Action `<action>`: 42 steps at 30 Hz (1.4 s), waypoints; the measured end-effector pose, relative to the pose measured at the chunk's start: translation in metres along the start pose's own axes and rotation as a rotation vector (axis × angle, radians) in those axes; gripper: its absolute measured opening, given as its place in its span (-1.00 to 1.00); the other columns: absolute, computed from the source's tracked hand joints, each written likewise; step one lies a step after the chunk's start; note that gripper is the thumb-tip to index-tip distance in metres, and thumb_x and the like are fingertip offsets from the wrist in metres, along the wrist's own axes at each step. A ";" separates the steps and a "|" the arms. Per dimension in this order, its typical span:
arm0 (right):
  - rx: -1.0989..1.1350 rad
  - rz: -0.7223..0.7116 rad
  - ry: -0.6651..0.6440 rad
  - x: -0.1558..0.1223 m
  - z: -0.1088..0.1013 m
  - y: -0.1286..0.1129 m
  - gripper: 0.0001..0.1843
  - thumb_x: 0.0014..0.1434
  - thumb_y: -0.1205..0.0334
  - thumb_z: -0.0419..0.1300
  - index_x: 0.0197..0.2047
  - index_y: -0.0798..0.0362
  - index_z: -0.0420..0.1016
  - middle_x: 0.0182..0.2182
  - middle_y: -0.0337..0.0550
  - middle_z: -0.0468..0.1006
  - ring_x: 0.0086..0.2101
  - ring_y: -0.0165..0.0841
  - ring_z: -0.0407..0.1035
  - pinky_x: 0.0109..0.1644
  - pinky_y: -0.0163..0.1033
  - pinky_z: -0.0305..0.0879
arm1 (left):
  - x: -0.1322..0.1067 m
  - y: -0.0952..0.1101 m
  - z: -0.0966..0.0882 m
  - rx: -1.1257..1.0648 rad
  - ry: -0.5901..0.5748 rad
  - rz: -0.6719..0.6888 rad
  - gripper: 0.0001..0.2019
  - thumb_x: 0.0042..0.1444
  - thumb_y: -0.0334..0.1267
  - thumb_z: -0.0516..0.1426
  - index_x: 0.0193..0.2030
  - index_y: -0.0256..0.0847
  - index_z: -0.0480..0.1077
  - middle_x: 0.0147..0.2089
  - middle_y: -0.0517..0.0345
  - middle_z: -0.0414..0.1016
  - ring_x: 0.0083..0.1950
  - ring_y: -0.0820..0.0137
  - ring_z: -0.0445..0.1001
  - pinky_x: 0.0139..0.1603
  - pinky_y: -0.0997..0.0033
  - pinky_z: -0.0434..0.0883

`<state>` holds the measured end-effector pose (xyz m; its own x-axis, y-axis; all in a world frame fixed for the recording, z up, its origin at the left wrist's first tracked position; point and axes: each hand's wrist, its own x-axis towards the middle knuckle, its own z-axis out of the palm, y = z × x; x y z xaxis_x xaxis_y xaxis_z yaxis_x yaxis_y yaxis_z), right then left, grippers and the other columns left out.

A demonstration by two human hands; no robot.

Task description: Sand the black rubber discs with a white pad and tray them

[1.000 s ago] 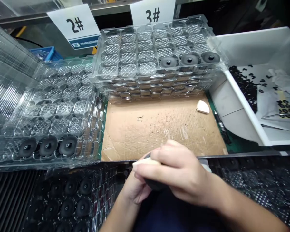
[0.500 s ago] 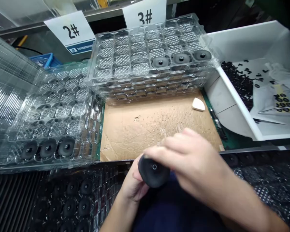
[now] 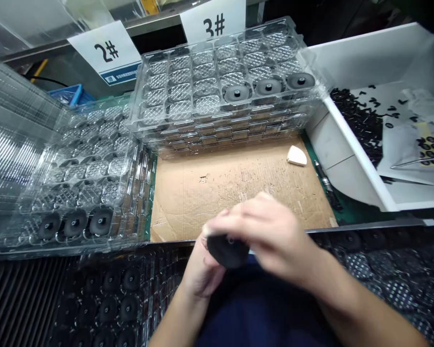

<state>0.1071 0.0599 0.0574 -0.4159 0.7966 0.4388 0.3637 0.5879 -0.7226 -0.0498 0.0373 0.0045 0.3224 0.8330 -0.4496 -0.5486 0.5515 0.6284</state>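
Note:
Both my hands meet over the near edge of a brown cardboard sheet (image 3: 217,188). My left hand (image 3: 202,274) cups a round black part (image 3: 227,250) with a small centre hole from below. Above it, my right hand (image 3: 271,236) is blurred by motion, with its fingers laid over the top of the same part. Ahead stands a stack of clear blister trays (image 3: 188,96) under a sign marked 3#, with three black parts (image 3: 267,87) in its front row. A second clear tray stack (image 3: 79,164) at the left, near a sign marked 2#, also holds three black parts (image 3: 74,222).
A white bin (image 3: 350,140) at the right holds several small black pieces, paper and tweezers. A white wedge-shaped piece (image 3: 297,155) and a dark pen-like tool (image 3: 327,185) lie by the cardboard's right edge. Trays with several black parts (image 3: 112,303) sit near my lap. A blue bin (image 3: 70,94) stands behind.
The black part was turned so its holed face shows. My right hand shifted over it and now blurs across its top. My left hand stayed under the part.

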 end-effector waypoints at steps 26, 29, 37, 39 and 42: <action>-0.067 0.161 0.016 0.002 0.027 -0.022 -0.74 0.30 0.38 -0.03 -0.12 0.17 0.48 -0.33 -0.12 0.53 -0.38 -0.35 0.35 -0.30 -0.23 0.24 | -0.004 0.003 0.003 -0.114 0.011 0.119 -0.52 -0.28 -0.16 0.41 -0.13 -0.02 0.50 -0.12 0.27 0.55 -0.08 0.40 0.52 -0.06 0.54 0.45; -0.115 0.090 0.145 0.003 0.028 -0.020 -0.71 0.32 0.38 -0.07 -0.04 0.26 0.43 -0.31 -0.05 0.52 -0.34 -0.31 0.34 -0.24 -0.19 0.22 | -0.005 0.003 0.004 -0.118 -0.054 0.087 -0.61 -0.16 -0.12 0.36 -0.13 -0.02 0.51 -0.13 0.29 0.56 -0.04 0.46 0.50 -0.03 0.64 0.40; -0.202 0.224 -0.062 -0.015 0.002 -0.024 -0.75 0.26 0.46 -0.01 -0.12 0.14 0.46 -0.48 -0.23 0.41 -0.50 -0.39 0.17 -0.39 -0.25 0.03 | -0.005 0.006 -0.010 -0.156 -0.094 0.027 -0.48 -0.29 -0.12 0.40 -0.07 0.01 0.49 -0.03 0.25 0.56 -0.02 0.42 0.50 -0.02 0.63 0.40; -0.275 0.155 -0.029 -0.010 0.001 -0.021 -0.70 0.26 0.47 -0.05 -0.13 0.13 0.49 -0.49 -0.20 0.40 -0.50 -0.36 0.14 -0.39 -0.24 0.00 | -0.005 0.007 -0.011 -0.136 -0.045 0.064 -0.49 -0.23 -0.11 0.38 -0.05 0.05 0.47 0.00 0.26 0.54 0.03 0.40 0.47 0.05 0.56 0.38; -0.197 0.076 -0.014 -0.004 0.002 -0.008 -0.65 0.27 0.48 -0.08 -0.09 0.08 0.49 -0.41 -0.18 0.47 -0.42 -0.36 0.25 -0.34 -0.24 0.07 | -0.006 0.011 -0.011 -0.084 0.010 0.138 -0.45 -0.23 -0.04 0.36 -0.01 0.07 0.45 0.03 0.23 0.52 0.08 0.29 0.44 0.17 0.33 0.32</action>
<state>0.1043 0.0518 0.0605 -0.3921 0.8387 0.3780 0.5504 0.5431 -0.6341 -0.0663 0.0377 0.0073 0.2322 0.9001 -0.3687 -0.6501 0.4256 0.6294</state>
